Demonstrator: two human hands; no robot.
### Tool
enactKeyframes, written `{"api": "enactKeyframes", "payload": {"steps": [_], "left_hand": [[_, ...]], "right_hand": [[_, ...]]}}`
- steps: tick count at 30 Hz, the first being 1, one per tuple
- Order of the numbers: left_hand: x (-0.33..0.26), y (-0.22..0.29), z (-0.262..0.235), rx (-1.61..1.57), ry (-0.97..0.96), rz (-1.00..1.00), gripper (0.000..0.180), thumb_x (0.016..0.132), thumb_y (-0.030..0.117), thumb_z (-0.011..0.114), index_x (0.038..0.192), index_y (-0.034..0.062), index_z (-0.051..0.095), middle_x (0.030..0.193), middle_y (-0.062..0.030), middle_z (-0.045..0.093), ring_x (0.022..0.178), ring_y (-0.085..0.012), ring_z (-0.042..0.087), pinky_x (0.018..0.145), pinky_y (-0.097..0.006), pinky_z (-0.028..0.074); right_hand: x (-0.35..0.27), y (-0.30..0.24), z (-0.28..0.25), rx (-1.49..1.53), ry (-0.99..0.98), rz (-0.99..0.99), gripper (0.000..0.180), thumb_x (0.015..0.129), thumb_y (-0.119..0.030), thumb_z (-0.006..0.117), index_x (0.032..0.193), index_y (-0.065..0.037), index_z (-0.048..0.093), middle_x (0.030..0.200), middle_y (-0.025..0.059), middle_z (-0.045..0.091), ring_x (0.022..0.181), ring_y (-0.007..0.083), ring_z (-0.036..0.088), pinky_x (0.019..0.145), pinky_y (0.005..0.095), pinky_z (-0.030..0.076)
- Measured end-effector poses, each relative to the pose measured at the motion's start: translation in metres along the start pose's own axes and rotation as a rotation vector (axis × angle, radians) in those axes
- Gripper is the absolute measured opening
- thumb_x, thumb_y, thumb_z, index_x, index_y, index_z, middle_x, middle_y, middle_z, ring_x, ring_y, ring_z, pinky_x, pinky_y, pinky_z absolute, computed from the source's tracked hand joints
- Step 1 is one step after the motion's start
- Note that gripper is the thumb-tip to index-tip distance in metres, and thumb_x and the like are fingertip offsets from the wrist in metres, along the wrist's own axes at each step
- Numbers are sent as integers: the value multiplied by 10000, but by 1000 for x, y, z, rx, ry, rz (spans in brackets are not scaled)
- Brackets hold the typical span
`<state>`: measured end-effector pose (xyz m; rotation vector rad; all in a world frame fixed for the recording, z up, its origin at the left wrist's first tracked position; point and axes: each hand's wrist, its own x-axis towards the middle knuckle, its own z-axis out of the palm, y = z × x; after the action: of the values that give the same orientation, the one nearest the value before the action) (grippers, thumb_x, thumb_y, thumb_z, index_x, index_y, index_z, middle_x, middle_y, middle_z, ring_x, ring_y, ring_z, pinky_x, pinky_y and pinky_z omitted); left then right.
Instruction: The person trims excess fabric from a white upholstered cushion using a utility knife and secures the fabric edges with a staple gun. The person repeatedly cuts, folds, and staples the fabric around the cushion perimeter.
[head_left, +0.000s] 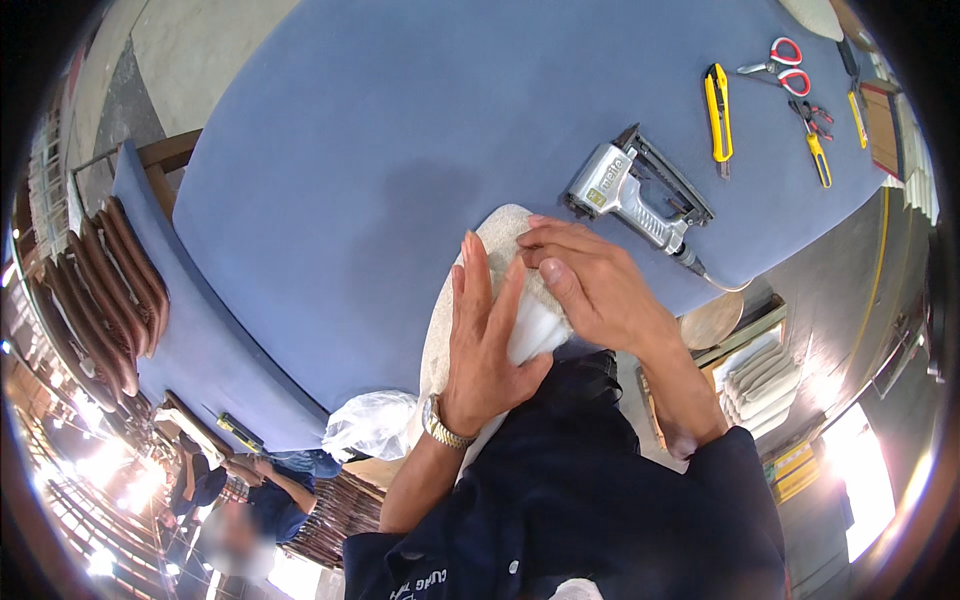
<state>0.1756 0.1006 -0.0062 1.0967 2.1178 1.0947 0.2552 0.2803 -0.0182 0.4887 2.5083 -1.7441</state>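
Note:
A beige fabric-covered pad (436, 345) lies at the near edge of the blue-covered table, against my body. White padding (538, 330) shows between my hands, beside the fabric. My left hand (484, 350), with a metal watch on its wrist, lies flat over the pad, fingers stretched and apart. Bent over the pad's far right part, my right hand (590, 285) has its fingers together on the fabric edge, the thumb beside them. A silver staple gun (640, 195) with a hose rests just beyond my right hand.
At the table's far right lie a yellow utility knife (718, 115), red-handled scissors (790, 68) and pliers (808, 115). A clear plastic bag (370, 424) sits by my left forearm. Brown curved pieces (105, 290) stand stacked at left. Another person (285, 500) works at lower left.

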Motion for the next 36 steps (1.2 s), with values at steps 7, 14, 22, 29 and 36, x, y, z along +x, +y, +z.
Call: {"api": "enactKeyframes", "payload": {"steps": [7,14,22,29,36], "left_hand": [[15,-6,-1,-184,-157,-76,1076,692,28,722,1648,64,231,1688,-226,276,1535,-364,347,1256,-546,230],[18,2,-6,7,-141,7,817,712,-3,697,1508,27,511,1530,-201,536,1440,-355,493,1225,-539,321],[10,4,-2,142,-67,64,732,726,-8,676,1450,26,580,1433,-190,628,1312,-336,624,1196,-549,387],[7,4,0,57,-46,56,685,735,-7,677,1417,10,612,1431,-183,635,1346,-336,598,1194,-540,388],[5,1,2,22,-35,59,696,717,-29,715,1406,9,622,1445,-205,617,1376,-337,571,1173,-539,408]], "right_hand": [[-38,-9,13,92,252,-80,264,1033,-145,562,1194,2,710,1407,179,581,1358,379,550,1115,430,471],[-63,-17,42,601,641,125,331,956,-68,679,1283,-24,646,1409,204,570,1323,254,576,1031,365,530],[-49,63,-6,-534,737,295,668,815,-41,777,1432,-77,524,1235,177,647,1154,402,606,1009,465,509],[-24,99,-14,-524,414,439,816,755,-38,787,1502,-118,470,1187,165,652,1125,371,622,952,481,522],[-91,15,-34,223,539,199,606,764,-107,795,1354,-42,670,1063,114,752,920,255,751,823,372,581]]}}
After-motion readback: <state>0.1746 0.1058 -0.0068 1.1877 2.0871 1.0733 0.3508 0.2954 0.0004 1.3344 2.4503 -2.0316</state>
